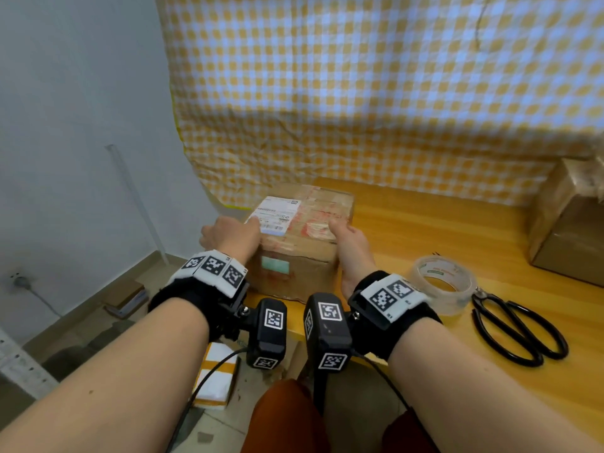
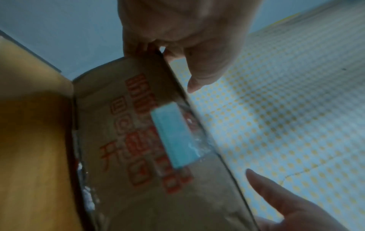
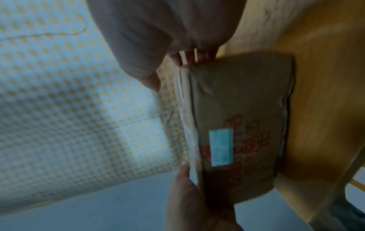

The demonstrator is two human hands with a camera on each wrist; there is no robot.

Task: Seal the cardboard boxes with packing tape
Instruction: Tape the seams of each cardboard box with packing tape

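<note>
Cardboard box at bench edge: your left hand grips 9 o'clock side, right hand grips 3 o'clock side, likely squaring it. Tape roll waits near, 4 o'clock.

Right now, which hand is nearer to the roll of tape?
Right. The right hand holds the box's right side, next to the tape roll; the left hand is across the box.

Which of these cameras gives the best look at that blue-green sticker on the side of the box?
The right wrist view: the sticker faces the camera nearly flat, its whole rectangle visible on the cardboard box. The left wrist view shows the sticker large but slanted and blurred. The head view shows it small on the box's near side.
</note>
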